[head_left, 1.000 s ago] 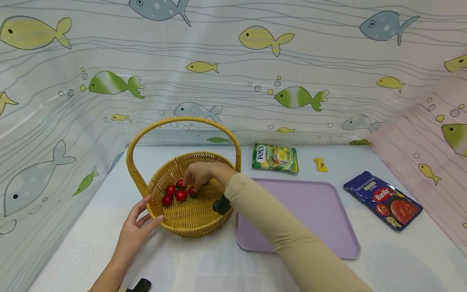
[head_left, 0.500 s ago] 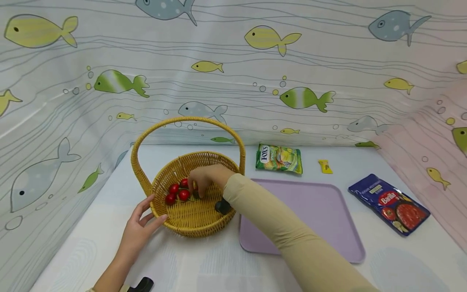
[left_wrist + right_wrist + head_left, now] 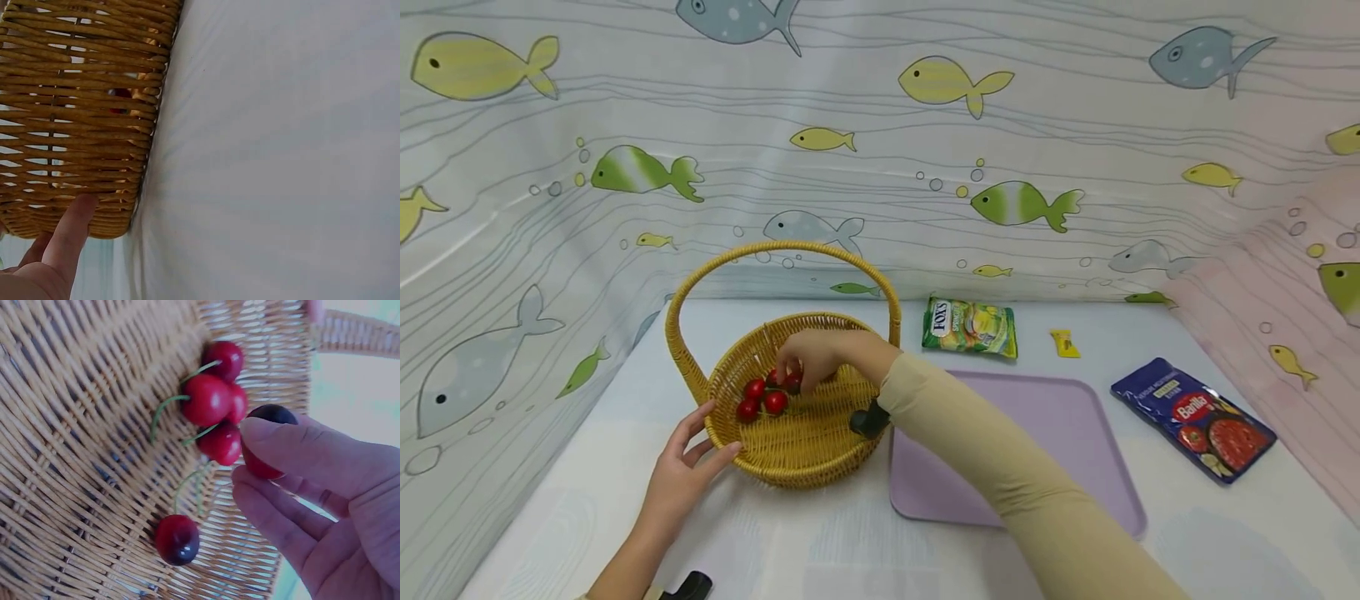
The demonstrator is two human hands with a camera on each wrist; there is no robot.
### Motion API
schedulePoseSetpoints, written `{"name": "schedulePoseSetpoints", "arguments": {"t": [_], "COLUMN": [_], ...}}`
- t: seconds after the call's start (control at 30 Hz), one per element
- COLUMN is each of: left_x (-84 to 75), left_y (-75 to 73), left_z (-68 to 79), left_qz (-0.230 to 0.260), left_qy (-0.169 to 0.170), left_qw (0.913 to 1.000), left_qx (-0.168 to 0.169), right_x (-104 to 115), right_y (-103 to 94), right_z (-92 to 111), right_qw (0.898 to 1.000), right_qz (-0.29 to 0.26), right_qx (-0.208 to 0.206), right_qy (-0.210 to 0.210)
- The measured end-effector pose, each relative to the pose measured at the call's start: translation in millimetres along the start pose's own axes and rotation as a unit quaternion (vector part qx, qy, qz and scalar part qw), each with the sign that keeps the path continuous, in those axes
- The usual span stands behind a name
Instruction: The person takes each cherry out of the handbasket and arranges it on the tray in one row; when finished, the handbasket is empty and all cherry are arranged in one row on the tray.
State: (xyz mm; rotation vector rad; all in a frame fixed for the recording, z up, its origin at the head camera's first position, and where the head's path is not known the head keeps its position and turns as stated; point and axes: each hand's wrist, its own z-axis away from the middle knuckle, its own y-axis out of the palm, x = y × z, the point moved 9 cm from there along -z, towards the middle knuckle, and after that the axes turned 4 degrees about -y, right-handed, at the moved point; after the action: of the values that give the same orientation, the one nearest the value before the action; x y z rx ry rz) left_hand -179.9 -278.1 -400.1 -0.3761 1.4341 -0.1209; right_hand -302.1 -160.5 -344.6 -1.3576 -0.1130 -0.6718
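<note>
My right hand (image 3: 820, 354) reaches into the yellow wicker basket (image 3: 801, 477). Between its thumb and fingertips it pinches a dark red cherry (image 3: 275, 414), seen close up in the right wrist view. Several red cherries with green stems, such as a bright one (image 3: 205, 400), cluster beside these fingers on the basket floor. A two-tone cherry (image 3: 177, 540) lies apart from the cluster. My left hand (image 3: 676, 487) rests against the left front of the basket, its thumb and fingers spread and fairly straight; in the left wrist view one digit touches the outer weave.
The basket's tall arched handle (image 3: 784, 246) rises over the right hand's work. Right of the basket lies a lilac tray (image 3: 1015, 450), partly under the right forearm. Behind it are a green Fox's bag (image 3: 970, 327) and a small yellow packet (image 3: 1064, 343). A blue Barilla pouch (image 3: 1195, 419) lies far right.
The right hand has shifted slightly within the basket, and a dark cherry now shows raised between its fingers. The left hand stays at the basket's rim.
</note>
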Motion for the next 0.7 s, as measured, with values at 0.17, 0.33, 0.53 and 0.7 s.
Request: {"name": "schedulePoseSetpoints", "arguments": {"t": [0.17, 0.33, 0.53, 0.7], "left_x": [-1.5, -0.7, -0.8, -1.4], "left_y": [0.3, 0.2, 0.1, 1.2], "left_z": [0.4, 1.8, 2.1, 1.8], "left_qz": [0.001, 0.002, -0.006, -0.006], "left_qy": [0.004, 0.000, -0.001, -0.006], "left_qw": [1.0000, 1.0000, 1.0000, 1.0000], "left_qx": [-0.001, 0.001, 0.000, 0.003], "right_x": [15.6, 26.4, 30.6, 27.1], "right_y": [-4.7, -3.9, -8.2, -9.8], "right_z": [19.6, 40.3, 70.0, 94.7], "right_qw": [0.999, 0.997, 0.989, 0.982], "right_qz": [-0.015, 0.004, 0.009, -0.026], "right_qx": [-0.031, -0.062, -0.127, -0.169], "right_qy": [-0.029, -0.056, -0.075, -0.077]}}
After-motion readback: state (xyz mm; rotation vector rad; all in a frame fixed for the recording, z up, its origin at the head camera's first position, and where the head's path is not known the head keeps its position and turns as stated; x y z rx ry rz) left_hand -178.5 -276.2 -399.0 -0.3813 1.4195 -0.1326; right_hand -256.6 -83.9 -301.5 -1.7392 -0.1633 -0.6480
